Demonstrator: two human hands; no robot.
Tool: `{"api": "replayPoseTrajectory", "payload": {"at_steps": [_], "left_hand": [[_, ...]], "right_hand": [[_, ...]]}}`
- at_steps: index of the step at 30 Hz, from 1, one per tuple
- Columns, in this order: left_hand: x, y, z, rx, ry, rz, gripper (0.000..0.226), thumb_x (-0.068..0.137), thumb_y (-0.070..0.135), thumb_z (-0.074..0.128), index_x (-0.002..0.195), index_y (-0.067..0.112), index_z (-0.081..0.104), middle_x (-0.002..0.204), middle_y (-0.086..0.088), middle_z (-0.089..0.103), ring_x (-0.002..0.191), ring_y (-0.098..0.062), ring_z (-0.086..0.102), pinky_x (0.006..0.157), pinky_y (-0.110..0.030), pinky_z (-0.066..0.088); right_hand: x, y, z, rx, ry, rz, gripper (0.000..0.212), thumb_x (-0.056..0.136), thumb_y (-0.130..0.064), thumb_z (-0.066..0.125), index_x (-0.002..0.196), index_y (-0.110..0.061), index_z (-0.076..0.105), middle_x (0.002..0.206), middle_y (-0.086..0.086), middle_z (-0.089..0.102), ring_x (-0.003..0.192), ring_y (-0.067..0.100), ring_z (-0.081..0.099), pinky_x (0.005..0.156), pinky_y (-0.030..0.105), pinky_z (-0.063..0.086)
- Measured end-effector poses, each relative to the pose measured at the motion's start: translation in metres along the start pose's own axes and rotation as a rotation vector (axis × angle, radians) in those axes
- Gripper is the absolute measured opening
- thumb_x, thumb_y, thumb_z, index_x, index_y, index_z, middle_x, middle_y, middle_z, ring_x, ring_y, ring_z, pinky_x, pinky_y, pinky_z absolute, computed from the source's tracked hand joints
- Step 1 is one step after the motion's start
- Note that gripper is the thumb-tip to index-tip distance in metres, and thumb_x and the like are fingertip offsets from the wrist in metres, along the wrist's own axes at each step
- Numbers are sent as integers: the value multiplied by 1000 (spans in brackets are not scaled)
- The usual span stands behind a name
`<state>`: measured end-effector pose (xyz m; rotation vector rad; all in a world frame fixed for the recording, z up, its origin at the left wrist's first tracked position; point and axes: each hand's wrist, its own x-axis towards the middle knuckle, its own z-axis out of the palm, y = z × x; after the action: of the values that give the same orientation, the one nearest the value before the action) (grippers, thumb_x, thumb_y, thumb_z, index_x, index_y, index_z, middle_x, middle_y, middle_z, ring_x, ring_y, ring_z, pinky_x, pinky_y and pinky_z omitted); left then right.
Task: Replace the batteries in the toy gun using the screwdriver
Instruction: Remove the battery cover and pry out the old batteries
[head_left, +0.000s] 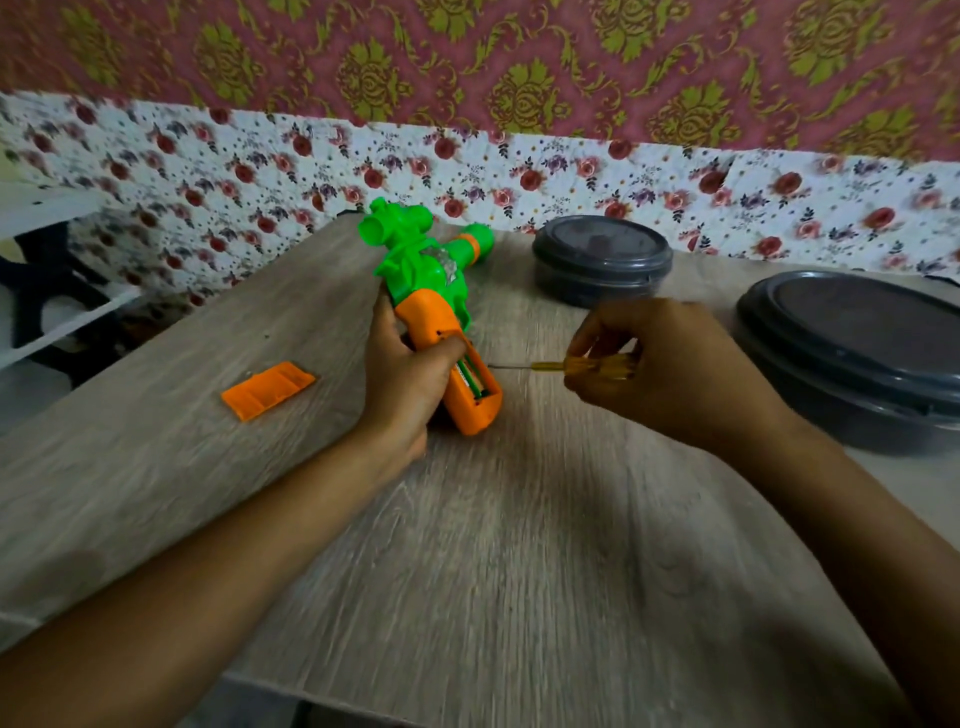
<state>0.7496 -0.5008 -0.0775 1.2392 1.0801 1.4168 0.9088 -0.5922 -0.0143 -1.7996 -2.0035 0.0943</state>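
Blurred: batteries (470, 382) under my thumb.
Toy gun (415, 270): gripped by left hand (402, 387).
Screwdriver (550, 367): pinched by right hand (670, 364), tip beside gun.

One wide-angle camera, worn on the person's head, looks forward and down across a wood-grain counter (519, 545) at close range. Both bare forearms enter from the bottom corners, the left from 8 o'clock and the right from 4 o'clock. The left grip (405, 384), closed round the toy gun (415, 291), sits just left of frame centre. The right grip (670, 369), pinching the screwdriver (556, 366), lies just right of it at 3 o'clock. The counter's far edge runs beneath a floral wall (467, 156) at 12 o'clock — the lens bows that line. The frame's edges are smeared — the centre is sharper.
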Motion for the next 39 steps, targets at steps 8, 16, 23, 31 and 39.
{"api": "replayPoseTrajectory", "payload": {"at_steps": [8, 16, 23, 31, 39], "left_hand": [[1, -1, -2, 1, -36, 22, 80, 64, 8, 65, 138, 18, 37, 116, -8, 63, 99, -20, 65, 80, -36, 54], [3, -3, -3, -34, -32, 37, 70, 76, -6, 60, 138, 17, 37, 104, -1, 61, 83, -8, 60, 70, -26, 51], [1, -3, 0, -83, -34, 57, 79, 75, -11, 58, 143, 16, 29, 119, -8, 61, 103, -24, 62, 88, -41, 52], [9, -2, 1, -361, 26, -82, 64, 73, -22, 50, 129, 9, 41, 94, -11, 58, 84, -22, 60, 74, -33, 52], [10, -2, 0, -426, 33, -114, 55, 75, -21, 46, 121, 10, 43, 81, -7, 57, 74, -18, 59, 71, -33, 50]], "right_hand": [[0, -1, 9, -82, 1, -64, 18, 78, -29, 68, 95, -28, 65, 95, -11, 67, 80, -1, 56, 72, 15, 44], [2, -1, 7, 33, -44, -23, 15, 79, -32, 64, 90, -24, 69, 89, -7, 69, 80, 4, 62, 80, 30, 53], [3, 0, 12, 108, -108, 11, 17, 84, -33, 59, 90, -20, 69, 74, -7, 70, 69, 3, 65, 79, 30, 55], [5, 2, 17, 369, -111, 136, 2, 76, -31, 66, 75, -30, 66, 67, -4, 69, 50, -1, 55, 48, 7, 40], [4, 3, 23, 541, -92, 257, 4, 77, -27, 67, 73, -25, 68, 62, -3, 66, 40, -2, 47, 38, 8, 33]]}}
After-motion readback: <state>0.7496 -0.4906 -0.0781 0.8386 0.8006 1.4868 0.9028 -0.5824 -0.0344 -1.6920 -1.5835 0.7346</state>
